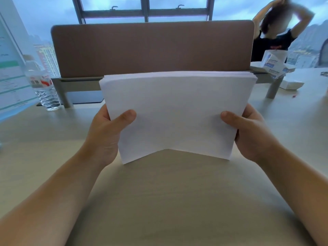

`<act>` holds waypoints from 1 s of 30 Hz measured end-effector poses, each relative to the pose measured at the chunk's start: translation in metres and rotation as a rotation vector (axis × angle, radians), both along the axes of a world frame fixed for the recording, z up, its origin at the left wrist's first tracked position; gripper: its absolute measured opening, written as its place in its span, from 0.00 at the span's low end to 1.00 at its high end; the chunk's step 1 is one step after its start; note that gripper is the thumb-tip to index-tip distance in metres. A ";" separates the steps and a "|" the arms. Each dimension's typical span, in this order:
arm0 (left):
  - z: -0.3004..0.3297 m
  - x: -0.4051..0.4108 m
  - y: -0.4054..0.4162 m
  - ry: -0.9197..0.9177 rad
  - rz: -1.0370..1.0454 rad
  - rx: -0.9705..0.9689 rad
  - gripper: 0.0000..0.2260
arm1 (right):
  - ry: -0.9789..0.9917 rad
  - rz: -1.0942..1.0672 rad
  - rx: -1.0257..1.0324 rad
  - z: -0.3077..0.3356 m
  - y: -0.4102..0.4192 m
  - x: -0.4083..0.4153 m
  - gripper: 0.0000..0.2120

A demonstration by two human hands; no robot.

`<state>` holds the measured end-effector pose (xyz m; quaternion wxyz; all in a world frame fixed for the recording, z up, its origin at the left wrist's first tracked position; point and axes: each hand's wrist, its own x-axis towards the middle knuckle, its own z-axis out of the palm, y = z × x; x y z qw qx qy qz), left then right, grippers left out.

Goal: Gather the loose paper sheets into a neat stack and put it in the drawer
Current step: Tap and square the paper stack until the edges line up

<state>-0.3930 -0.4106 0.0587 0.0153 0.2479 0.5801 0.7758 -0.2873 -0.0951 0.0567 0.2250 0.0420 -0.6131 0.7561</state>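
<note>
A stack of paper sheets is held upright between the left hand and right hand, both clamped on its side edges, above the desk.

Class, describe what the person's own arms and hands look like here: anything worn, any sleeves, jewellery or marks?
Both forearms are bare up to the picture's edge; no sleeves show. The left hand and right hand wear no gloves, and no rings, watch or bracelets are visible. Thumbnails look short and unpainted.
</note>
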 end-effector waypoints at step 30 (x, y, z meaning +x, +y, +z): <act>-0.002 0.003 0.006 -0.023 0.066 -0.077 0.24 | -0.066 0.136 0.053 -0.005 -0.010 0.002 0.34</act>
